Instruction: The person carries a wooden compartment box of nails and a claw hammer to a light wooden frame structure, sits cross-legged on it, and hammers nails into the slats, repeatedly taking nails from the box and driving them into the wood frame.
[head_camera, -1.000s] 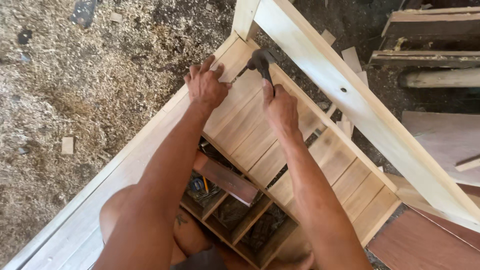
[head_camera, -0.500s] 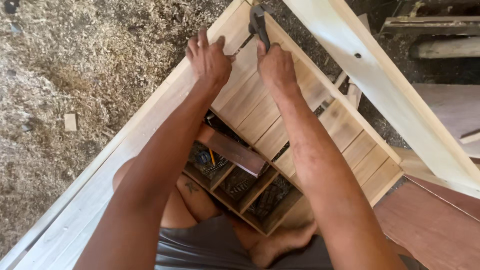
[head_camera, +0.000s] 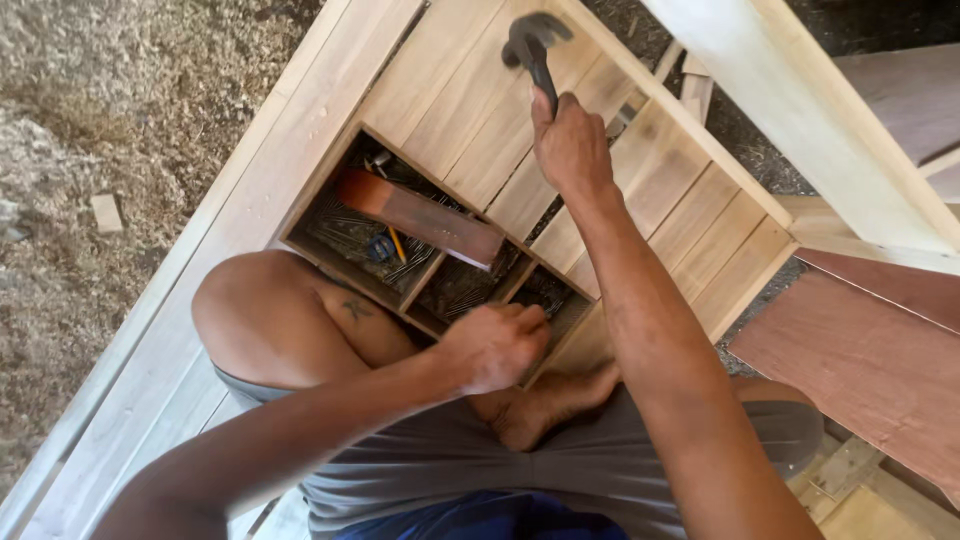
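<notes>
a view from above of one person sitting cross-legged on a pale wooden frame, both bare arms reaching forward. the right hand (head_camera: 572, 148) is raised over the slats with its fingers clenched around the dark handle of one hammer (head_camera: 533, 42), whose metal head points up and left near the top edge of the view. the left hand (head_camera: 495, 345) is low, just in front of the person's knee, resting at the near right corner of one wooden tray (head_camera: 322, 255); its fingers are curled inward over the tray's compartment, and it cannot be told whether they grip anything.

the tray sits on the frame between the person's legs and the slats. three compartments can be made out, each holding a dark mass of thin nails (head_camera: 345, 232), too many and too small to count. one reddish-brown wooden block (head_camera: 420, 217) lies slanted across the tray's top, and one small yellow pencil-like stick (head_camera: 397, 243) lies among the nails beside it.

beyond the tray, about seven pale slats (head_camera: 470, 100) lie side by side in the frame. one thick pale beam (head_camera: 800, 110) crosses the upper right. sawdust (head_camera: 120, 110) covers the floor to the left, with one small wood offcut (head_camera: 106, 212) lying on it.
</notes>
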